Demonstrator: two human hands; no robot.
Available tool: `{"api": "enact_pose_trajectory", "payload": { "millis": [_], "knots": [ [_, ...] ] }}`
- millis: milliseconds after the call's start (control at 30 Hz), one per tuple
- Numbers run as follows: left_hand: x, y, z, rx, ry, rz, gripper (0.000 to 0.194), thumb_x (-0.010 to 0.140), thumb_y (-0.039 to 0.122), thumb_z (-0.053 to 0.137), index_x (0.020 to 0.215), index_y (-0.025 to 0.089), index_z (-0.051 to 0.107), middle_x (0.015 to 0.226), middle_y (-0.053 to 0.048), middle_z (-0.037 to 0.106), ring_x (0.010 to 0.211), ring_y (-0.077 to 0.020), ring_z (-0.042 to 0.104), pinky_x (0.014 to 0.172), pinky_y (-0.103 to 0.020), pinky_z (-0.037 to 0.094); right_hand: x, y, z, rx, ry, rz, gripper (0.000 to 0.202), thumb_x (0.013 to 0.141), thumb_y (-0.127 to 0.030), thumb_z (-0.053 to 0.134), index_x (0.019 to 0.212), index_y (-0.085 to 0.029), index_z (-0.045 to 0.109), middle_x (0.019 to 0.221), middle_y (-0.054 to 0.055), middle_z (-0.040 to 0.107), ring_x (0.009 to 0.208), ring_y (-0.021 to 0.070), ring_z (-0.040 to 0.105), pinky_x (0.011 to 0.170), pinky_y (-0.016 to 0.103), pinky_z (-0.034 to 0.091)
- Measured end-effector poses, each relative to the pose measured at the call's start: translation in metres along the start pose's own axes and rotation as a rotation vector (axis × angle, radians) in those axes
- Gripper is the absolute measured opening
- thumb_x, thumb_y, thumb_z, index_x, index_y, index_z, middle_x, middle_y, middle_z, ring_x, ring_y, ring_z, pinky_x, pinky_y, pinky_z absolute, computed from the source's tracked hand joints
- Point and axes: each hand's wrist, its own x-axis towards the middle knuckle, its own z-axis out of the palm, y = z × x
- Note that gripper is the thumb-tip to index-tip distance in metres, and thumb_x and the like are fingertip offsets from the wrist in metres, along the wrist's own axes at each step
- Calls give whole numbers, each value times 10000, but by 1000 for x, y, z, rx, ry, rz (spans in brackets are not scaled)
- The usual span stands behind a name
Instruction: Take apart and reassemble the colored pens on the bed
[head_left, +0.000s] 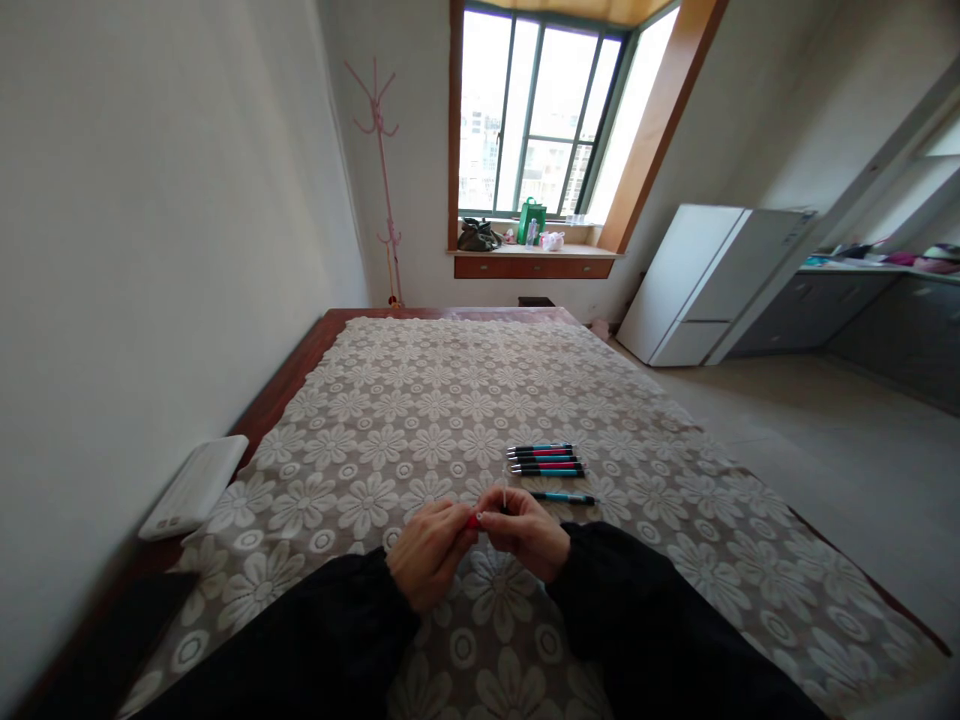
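Note:
Close together over the cloth, both of my hands are at work on one small red piece, which looks like a pen barrel (474, 520). My left hand (431, 548) is closed around it, and only its red end shows. My right hand (525, 528) pinches at that end with thumb and forefinger; a thin pale bit shows among its fingers, too small to name. Just beyond my right hand lies a single blue and black pen (564, 497). Past it, several blue or red pens with black grips (546, 460) rest side by side in a row.
A patterned flower lace tablecloth (420, 400) covers the long table. On the left edge are a white box-like device (195, 487) and a dark flat object (112, 640). Farther off stand a pink coat rack (386, 170), a white refrigerator (705, 285) and a windowsill with bags (532, 220).

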Motion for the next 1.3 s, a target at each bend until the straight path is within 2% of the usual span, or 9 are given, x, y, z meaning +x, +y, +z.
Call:
{"api": "enact_pose_trajectory", "payload": {
  "millis": [167,333,533,667,733,833,967,1067,1300],
  "knots": [
    [0,-1,0,-123,-41,20,313,1054,334,325,972,226,607,938,-50,684,903,-195,636,843,-334,493,0,1,0,-19,10,-21,368,677,-405,901,823,-161,667,606,-30,602,463,44,352,464,247,138],
    [-1,-4,3,-128,-30,25,283,1038,326,360,943,223,605,888,-40,676,839,-187,640,760,-311,493,1,2,-1,4,-6,-4,382,650,-386,916,819,-166,654,576,-58,536,455,43,330,450,240,134],
    [-1,-8,3,-115,-11,7,259,1032,317,390,926,241,614,896,-9,718,850,-177,665,796,-314,468,1,-1,-2,9,-46,-38,353,670,-348,905,869,-173,672,583,-91,416,454,39,285,455,251,137],
    [-1,-8,2,-91,2,9,251,1025,291,384,900,243,597,846,-2,719,812,-176,665,792,-317,471,1,-2,-3,-31,-53,-52,380,729,-417,854,939,-173,653,600,-89,399,468,48,234,468,259,122],
    [-1,-7,2,-102,34,11,228,1029,309,384,1001,252,603,938,-18,729,887,-184,676,822,-314,487,1,-3,-3,-81,-33,-118,362,822,-494,751,953,-184,618,595,-83,384,487,69,245,481,264,145],
    [-4,-5,4,-87,179,-68,184,1022,310,408,1138,271,545,936,-5,707,864,-179,678,783,-299,498,-3,-7,-4,-275,60,-290,327,977,-528,510,918,-209,549,633,-55,398,547,110,316,523,280,232],
    [-4,-4,6,-55,347,-165,116,1018,275,400,1050,275,511,825,20,653,746,-173,649,700,-292,478,-8,-17,-10,-884,182,-484,223,1030,-358,452,881,-215,536,717,-12,493,658,145,451,635,304,333],
    [-3,-6,6,-25,372,-156,127,1018,276,410,1040,262,534,893,-9,664,830,-192,655,744,-313,488,-8,-21,-16,-1231,156,-577,156,1031,-257,446,935,-212,560,822,24,597,764,169,548,721,314,380],
    [-2,-9,5,55,307,-128,132,1012,268,457,1016,236,585,927,-31,674,894,-215,641,805,-355,485,-3,-19,-21,-1462,105,-718,142,1025,-199,431,941,-208,545,857,46,631,808,196,569,741,322,413]
  ]
}}
